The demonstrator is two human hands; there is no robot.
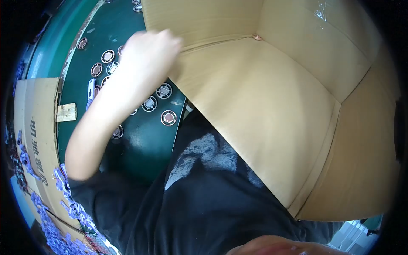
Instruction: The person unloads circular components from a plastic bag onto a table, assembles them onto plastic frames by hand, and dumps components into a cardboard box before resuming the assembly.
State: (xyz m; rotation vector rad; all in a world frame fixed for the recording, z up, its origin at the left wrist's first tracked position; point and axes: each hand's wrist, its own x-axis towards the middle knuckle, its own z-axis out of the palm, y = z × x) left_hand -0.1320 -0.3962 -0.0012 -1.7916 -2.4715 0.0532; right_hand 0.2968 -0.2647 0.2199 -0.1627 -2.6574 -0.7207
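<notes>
My left hand [151,53] reaches across the green table and overlaps the near-left edge of a large cardboard box [259,106]. Its fingers are curled in, and their tips and anything in them are hidden. The box is tipped with its open side toward me, leaning close to my body. One small copper-coloured round piece [257,37] lies in its far corner. Under and around my left forearm are several round, spoked, wheel-like pieces [168,117], some with copper-coloured rims. My right hand does not show.
The green table [140,148] has a worn edge on the left. A blue-violet plastic piece [91,91] lies among the round ones. Further left stand a printed cardboard box [36,127] and a wooden block [66,112]. Many purple-blue parts [55,233] are heaped at lower left.
</notes>
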